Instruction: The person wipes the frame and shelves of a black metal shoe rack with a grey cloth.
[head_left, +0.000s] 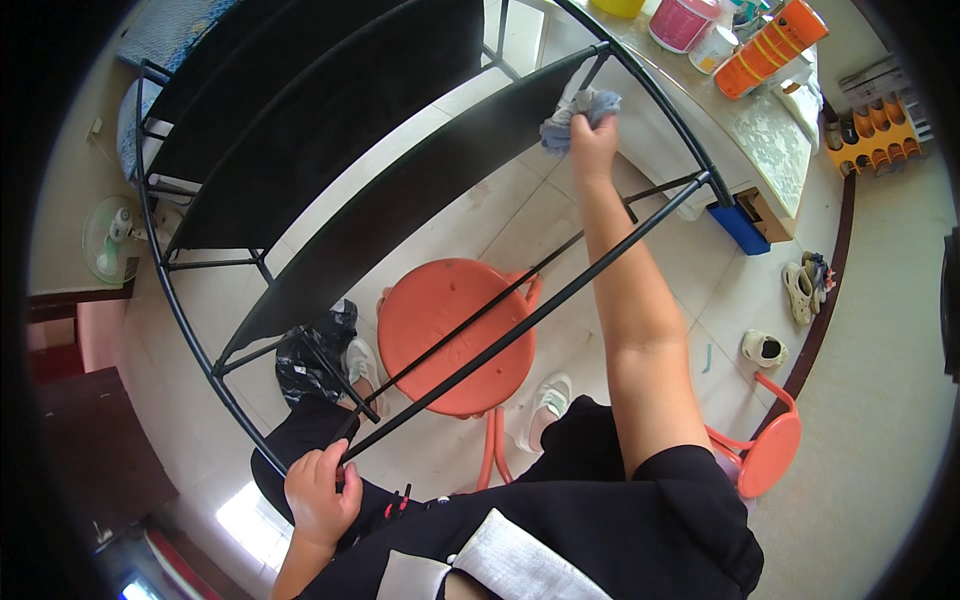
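Note:
A rack of black metal tubes (575, 302) with several black fabric shelves (405, 196) lies tilted across the view, above an orange plastic stool (450, 330). My left hand (322, 491) grips the rack's frame at its near lower corner. My right hand (594, 146) reaches out past the bare tubes and holds a bunched grey-blue cloth (559, 129) at the far right end of the nearest fabric shelf. The fingertips under the cloth are hidden.
A counter (772, 150) with a tilted orange can (771, 49) and a pink tub (682, 22) stands at upper right. Shoes (797, 292) and a second orange stool (770, 455) are at right. A black plastic bag (311, 367) sits by my foot; a fan (112, 240) is at left.

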